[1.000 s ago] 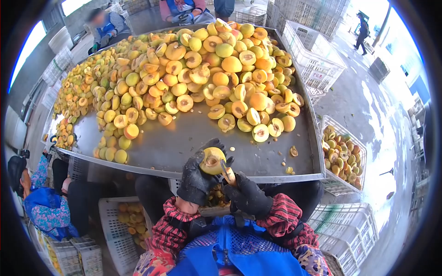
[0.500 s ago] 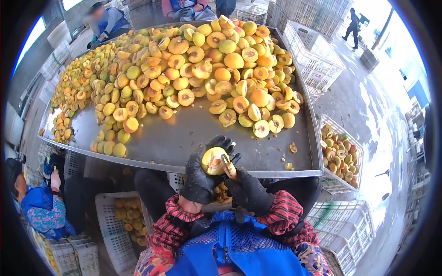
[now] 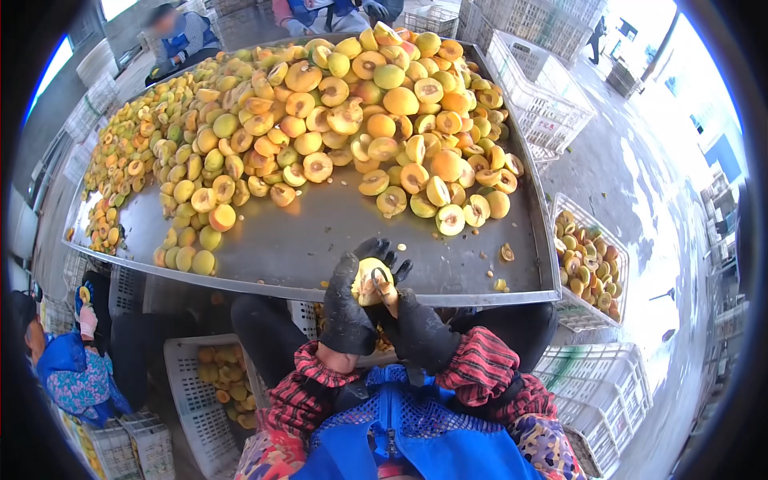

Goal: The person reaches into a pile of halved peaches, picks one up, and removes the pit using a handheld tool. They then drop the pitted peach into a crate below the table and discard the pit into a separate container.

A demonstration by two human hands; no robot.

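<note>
Just past the near rim of the metal table (image 3: 320,240), the gloved left hand (image 3: 346,310) cups 1 fruit half (image 3: 369,280), its thumb side against the fruit and its dark fingertips sticking up behind it, slightly spread. The gloved right hand (image 3: 422,328) is closed, pinching a small tool (image 3: 387,294) with a light-coloured handle; the tool's dark, curved tip touches the cut face of the fruit half. The 2 hands are close together, with the fruit half and the tool between them. Beyond them on the table lies a big pile of fruit (image 3: 308,112), yellow, orange and greenish, many pieces cut side up and some showing brown centres. A small brown piece (image 3: 506,252) and a yellow scrap (image 3: 500,285) lie apart from the pile, near the table's right side. To the right of the table, a white crate (image 3: 563,310) holds more cut fruit, and a second crate (image 3: 592,396) stands nearer the wearer. At the lower left, a third crate (image 3: 190,400) has fruit inside. A person in a blue patterned top (image 3: 84,376) sits at the left, 1 hand (image 3: 87,320) at a ring-like yellow piece (image 3: 85,295); whether that hand grips it, I cannot tell.
</note>
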